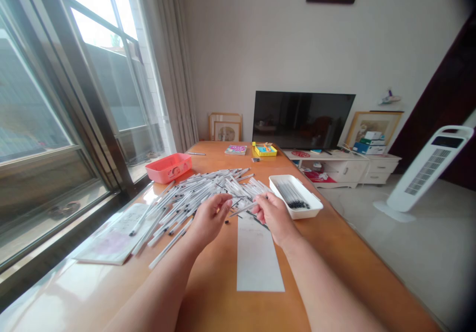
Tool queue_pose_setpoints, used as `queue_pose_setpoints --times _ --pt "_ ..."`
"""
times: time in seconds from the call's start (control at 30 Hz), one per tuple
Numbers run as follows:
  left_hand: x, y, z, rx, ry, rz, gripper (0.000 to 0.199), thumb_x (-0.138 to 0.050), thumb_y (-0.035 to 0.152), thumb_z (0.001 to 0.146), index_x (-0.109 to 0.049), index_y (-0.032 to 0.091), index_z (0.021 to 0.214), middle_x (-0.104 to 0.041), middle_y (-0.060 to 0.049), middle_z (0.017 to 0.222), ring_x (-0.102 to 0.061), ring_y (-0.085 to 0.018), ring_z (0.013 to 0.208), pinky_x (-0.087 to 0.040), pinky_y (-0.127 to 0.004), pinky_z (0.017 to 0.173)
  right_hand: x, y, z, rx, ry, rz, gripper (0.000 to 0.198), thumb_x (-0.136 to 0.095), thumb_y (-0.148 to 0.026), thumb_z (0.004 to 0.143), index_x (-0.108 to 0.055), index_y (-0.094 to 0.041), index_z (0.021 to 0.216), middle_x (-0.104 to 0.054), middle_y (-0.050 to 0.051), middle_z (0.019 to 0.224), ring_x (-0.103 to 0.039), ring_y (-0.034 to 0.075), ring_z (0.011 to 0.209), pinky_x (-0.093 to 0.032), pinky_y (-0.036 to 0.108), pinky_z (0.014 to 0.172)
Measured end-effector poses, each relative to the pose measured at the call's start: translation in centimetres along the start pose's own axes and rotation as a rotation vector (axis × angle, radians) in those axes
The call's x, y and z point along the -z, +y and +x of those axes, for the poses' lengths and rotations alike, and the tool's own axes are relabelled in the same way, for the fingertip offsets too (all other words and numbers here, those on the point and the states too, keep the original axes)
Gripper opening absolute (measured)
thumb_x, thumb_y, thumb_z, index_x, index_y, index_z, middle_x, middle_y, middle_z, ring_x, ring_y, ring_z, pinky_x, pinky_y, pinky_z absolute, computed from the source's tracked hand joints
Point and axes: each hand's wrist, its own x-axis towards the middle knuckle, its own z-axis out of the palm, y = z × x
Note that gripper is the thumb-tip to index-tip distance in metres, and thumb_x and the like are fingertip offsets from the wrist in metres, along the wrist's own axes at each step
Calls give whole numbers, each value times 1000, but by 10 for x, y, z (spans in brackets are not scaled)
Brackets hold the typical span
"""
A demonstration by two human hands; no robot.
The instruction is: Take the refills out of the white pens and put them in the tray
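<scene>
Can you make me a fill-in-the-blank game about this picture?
1. The right hand is nearer to the ____ box than to the pink box.
2. On the table lies a long white sheet of ____.
3. The thin sticks inside the box by the right hand have ____ tips.
4. High on the wall hangs a ____ showing numbers.

Missing words: white; paper; black; clock.

Glossy wood-look tabletop (342, 272) at lower right, smooth clear-plastic pens (201, 187) at centre, smooth plastic tray (165, 174) left of centre, plastic case (310, 211) to the right, matt paper strip (259, 265) at lower centre, shiny television screen (303, 118), cloth curtain (171, 49) upper left.
</scene>
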Motion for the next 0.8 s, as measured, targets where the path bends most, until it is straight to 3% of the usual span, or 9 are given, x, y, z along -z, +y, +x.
queue_pose_setpoints --times 0.07,0.13,0.27,0.53,0.8 --pt "3 -8 3 21 99 57 32 -52 42 94 -67 21 114 -73 -7 96 -66 -20 84 -50 -31 76 9 2 7 37 162 -51 24 -56 -43 84 -60 -19 83 -61 0 62 -45 12 50 -32 24 47" --pt "3 -11 4 -11 120 140 30 -50 38 95 -67 21 113 -72 -7 97 -65 -20 86 -50 -32 77 19 3 14 99 287 -173 22 -54 -40 83 -60 -20 76 -57 -2 57 -45 14 52 -34 25 50" --pt "-9 1 -1 -168 -50 334 27 -47 25 95 -70 24 107 -71 -8 100 -63 -23 96 -48 -35 87 32 1 19 238 424 -488 23 -48 -38 84 -57 -22 69 -55 -1 57 -49 19 62 -36 28 60" --pt "-33 15 -8 -163 -288 540 43 -45 17 90 -64 30 126 -72 -7 108 -57 -28 111 -39 -43 95 30 -7 15 201 384 -749 26 -43 -35 86 -62 -22 75 -62 5 65 -50 23 68 -32 30 62" --pt "-35 10 -7 -125 -305 569 40 -48 23 89 -64 28 125 -70 -10 116 -54 -32 118 -36 -44 97 23 -9 10 201 340 -775 25 -44 -31 89 -64 -21 78 -61 5 63 -50 21 67 -29 29 61"
